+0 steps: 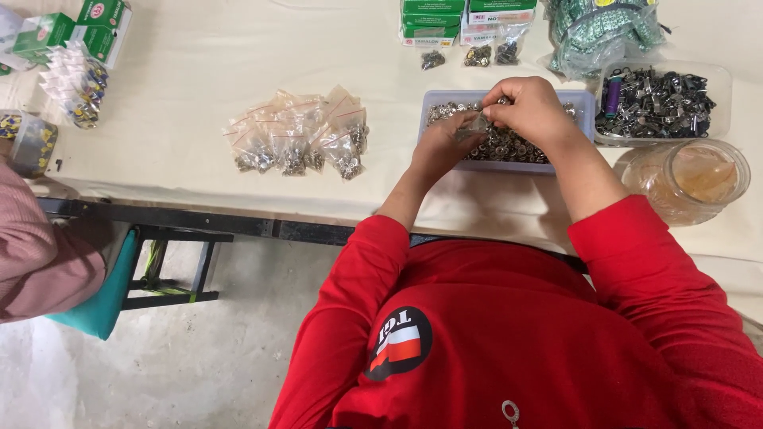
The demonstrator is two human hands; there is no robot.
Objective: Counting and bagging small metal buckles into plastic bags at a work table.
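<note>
Nearest the camera, both red sleeves extend toward 12 o'clock over the edge of the table (199, 71), which is covered in a cream cloth. The left hand (439, 148) and the right hand (531, 111) meet above a shallow lilac tray (584, 102) filled with small metal fasteners (509, 148). Left fingers are pinched on a small clear bag (475, 127); right fingers are curled closed at the bag's mouth, apparently gripping a fastener, though the piece itself is too small to confirm.

At 3 o'clock from the hands, near the table edge, stands a clear round jar (687, 179). At 9 o'clock from the tray lies a heap of filled clear bags (300, 135), well apart from the hands. At 2 o'clock sits a clear tub of dark metal clips (661, 102).

Farther out, at 12 o'clock, green and white boxes (465, 20) are stacked with three small filled bags just in front. At 1 o'clock lies a bundle of green packets (604, 32). At the far left, another person's pink sleeve (36, 254) shows.
</note>
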